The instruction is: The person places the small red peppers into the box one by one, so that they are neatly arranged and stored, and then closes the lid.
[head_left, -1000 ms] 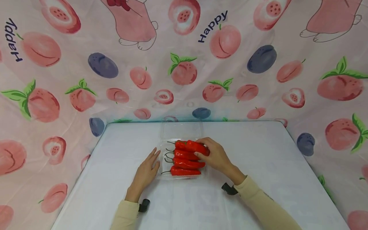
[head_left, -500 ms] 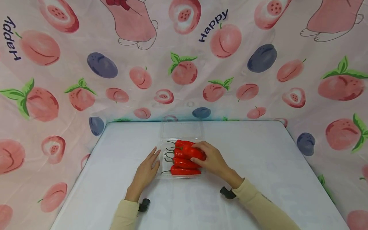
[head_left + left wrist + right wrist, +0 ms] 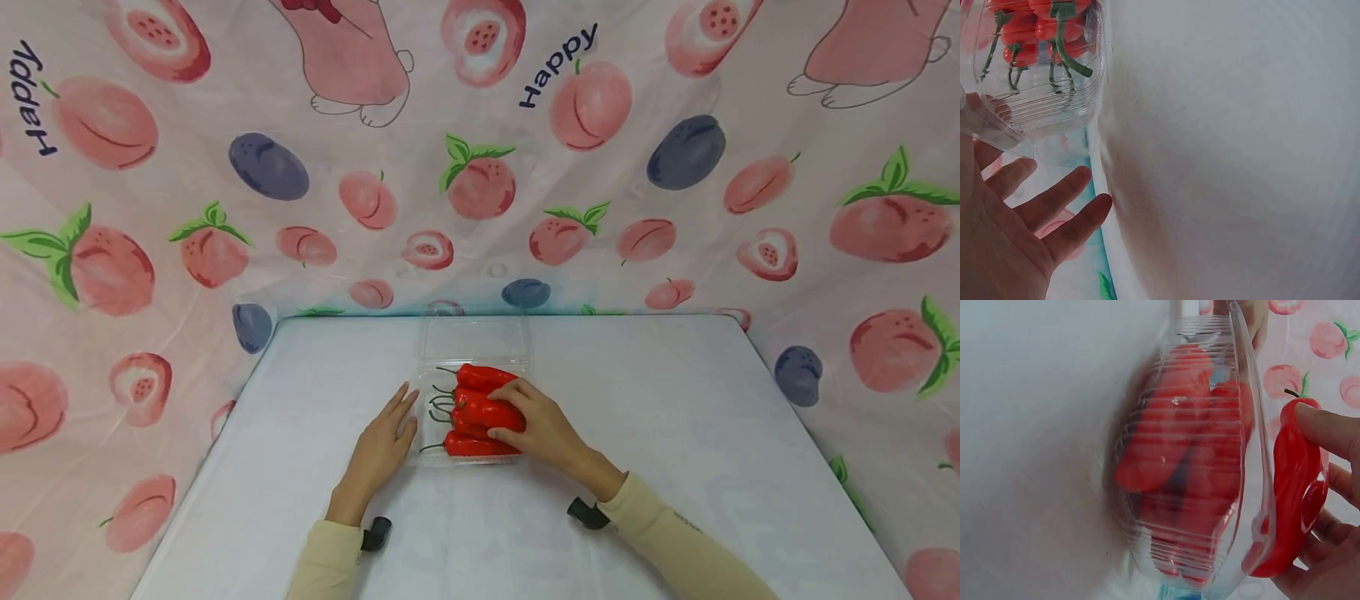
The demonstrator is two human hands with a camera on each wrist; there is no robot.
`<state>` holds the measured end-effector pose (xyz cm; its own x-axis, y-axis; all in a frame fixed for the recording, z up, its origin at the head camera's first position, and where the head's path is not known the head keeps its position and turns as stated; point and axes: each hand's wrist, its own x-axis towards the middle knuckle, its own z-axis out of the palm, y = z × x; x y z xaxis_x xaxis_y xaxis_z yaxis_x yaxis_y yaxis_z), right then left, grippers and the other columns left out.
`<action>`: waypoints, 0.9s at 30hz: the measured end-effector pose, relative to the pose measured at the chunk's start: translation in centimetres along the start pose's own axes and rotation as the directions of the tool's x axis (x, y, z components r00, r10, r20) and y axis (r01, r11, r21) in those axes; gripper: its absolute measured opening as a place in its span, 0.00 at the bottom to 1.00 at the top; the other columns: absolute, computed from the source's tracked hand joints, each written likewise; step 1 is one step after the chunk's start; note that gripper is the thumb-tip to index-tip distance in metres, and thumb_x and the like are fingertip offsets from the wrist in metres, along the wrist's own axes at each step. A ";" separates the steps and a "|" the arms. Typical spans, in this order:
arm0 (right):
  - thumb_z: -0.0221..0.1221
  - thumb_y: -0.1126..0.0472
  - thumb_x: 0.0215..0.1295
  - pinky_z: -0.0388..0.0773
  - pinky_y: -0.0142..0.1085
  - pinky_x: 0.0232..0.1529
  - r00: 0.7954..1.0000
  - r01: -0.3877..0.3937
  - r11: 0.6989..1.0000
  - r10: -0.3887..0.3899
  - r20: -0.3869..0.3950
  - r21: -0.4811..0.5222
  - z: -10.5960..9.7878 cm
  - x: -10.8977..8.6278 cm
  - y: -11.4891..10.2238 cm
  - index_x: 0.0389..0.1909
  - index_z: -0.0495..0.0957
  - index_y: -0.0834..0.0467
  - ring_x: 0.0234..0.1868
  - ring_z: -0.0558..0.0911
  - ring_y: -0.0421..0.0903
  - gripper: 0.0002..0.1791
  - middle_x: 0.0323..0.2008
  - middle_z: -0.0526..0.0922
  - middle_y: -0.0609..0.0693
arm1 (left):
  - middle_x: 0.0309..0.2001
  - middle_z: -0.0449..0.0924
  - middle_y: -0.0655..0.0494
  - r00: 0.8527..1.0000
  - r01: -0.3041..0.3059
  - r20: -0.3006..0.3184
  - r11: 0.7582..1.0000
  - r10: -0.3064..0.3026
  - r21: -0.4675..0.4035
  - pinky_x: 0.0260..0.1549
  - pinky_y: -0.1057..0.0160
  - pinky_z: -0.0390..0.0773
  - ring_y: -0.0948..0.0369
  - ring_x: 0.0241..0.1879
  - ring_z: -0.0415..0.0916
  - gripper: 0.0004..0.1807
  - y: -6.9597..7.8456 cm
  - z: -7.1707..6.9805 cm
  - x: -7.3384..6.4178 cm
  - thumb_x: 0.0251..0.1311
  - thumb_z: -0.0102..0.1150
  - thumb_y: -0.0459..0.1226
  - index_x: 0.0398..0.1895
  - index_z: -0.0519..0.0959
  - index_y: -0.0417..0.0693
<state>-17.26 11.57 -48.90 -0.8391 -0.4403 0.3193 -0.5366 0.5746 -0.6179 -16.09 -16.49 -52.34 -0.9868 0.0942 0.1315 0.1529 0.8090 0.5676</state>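
Observation:
My right hand grips a red chili pepper between thumb and fingers. It holds the pepper over the other peppers in a clear plastic box. Several red peppers lie side by side inside, such as the front pepper, their green stems pointing left. The held pepper covers part of the middle ones. On the box's left side, my left hand lies with fingers spread and mostly straight. In the left wrist view its thumb side is against the clear box wall.
The box's clear lid is folded back toward the rear table edge. A white cloth covers the table. Behind and at both sides hangs a fruit-print curtain. Each wrist carries a small black camera, like the right camera.
My right hand has moved left and slightly toward me with the pepper, from the back peppers to above the middle ones. My left hand stays where it was.

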 end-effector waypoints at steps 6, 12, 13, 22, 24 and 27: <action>0.72 0.53 0.53 0.84 0.44 0.51 1.000 0.028 1.000 -0.028 0.001 0.004 0.3 0.0 -0.3 0.53 0.77 0.50 0.57 0.78 0.49 0.25 0.51 0.77 0.47 | 0.76 0.59 0.57 1.000 -0.002 -0.004 1.000 0.002 0.002 0.63 0.42 0.71 0.46 0.68 0.68 0.26 0.0 0.0 0.0 0.71 0.51 0.41 0.71 0.68 0.53; 0.72 0.52 0.53 0.85 0.43 0.50 0.999 0.050 0.999 -0.050 0.010 -0.011 0.6 0.0 -0.4 0.53 0.78 0.50 0.56 0.78 0.49 0.26 0.50 0.77 0.47 | 0.76 0.59 0.57 1.000 -0.006 -0.007 1.000 0.006 0.003 0.62 0.42 0.72 0.46 0.68 0.69 0.26 0.0 0.0 0.1 0.71 0.51 0.41 0.71 0.68 0.54; 0.73 0.53 0.53 0.85 0.43 0.50 0.999 0.049 0.999 -0.048 0.015 -0.009 0.6 -0.1 -0.5 0.53 0.78 0.50 0.57 0.78 0.49 0.26 0.50 0.77 0.47 | 0.76 0.60 0.57 1.000 -0.005 -0.008 1.000 0.005 0.004 0.62 0.42 0.72 0.46 0.68 0.69 0.26 0.0 0.0 0.1 0.71 0.51 0.41 0.71 0.68 0.54; 0.73 0.52 0.52 0.84 0.42 0.51 0.998 0.042 0.999 -0.041 0.047 -0.026 1.4 -0.3 -0.5 0.53 0.78 0.49 0.57 0.76 0.47 0.26 0.49 0.76 0.46 | 0.76 0.59 0.57 1.000 -0.004 -0.005 1.000 0.004 0.011 0.62 0.42 0.72 0.46 0.67 0.69 0.26 -0.1 0.0 0.1 0.71 0.51 0.41 0.71 0.68 0.53; 0.74 0.53 0.51 0.84 0.42 0.50 0.998 0.053 0.998 -0.052 0.042 -0.024 1.5 -0.4 -0.6 0.53 0.78 0.49 0.57 0.76 0.47 0.27 0.49 0.76 0.46 | 0.76 0.59 0.57 1.000 -0.006 -0.006 1.000 0.006 0.013 0.62 0.42 0.72 0.46 0.67 0.70 0.26 0.0 0.0 0.1 0.71 0.51 0.41 0.71 0.68 0.53; 0.74 0.54 0.50 0.85 0.41 0.49 0.997 0.066 0.998 -0.065 0.048 -0.024 1.6 -0.5 -0.6 0.53 0.78 0.48 0.56 0.76 0.46 0.27 0.49 0.76 0.46 | 0.76 0.60 0.56 1.000 -0.007 -0.007 1.000 0.007 0.010 0.61 0.42 0.72 0.46 0.67 0.70 0.26 0.0 0.0 0.1 0.71 0.51 0.41 0.71 0.68 0.53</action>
<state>-16.38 10.35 -49.87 -0.7973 -0.5095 0.3238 -0.5929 0.5604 -0.5782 -16.18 -16.51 -52.36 -0.9852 0.0961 0.1416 0.1597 0.8143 0.5581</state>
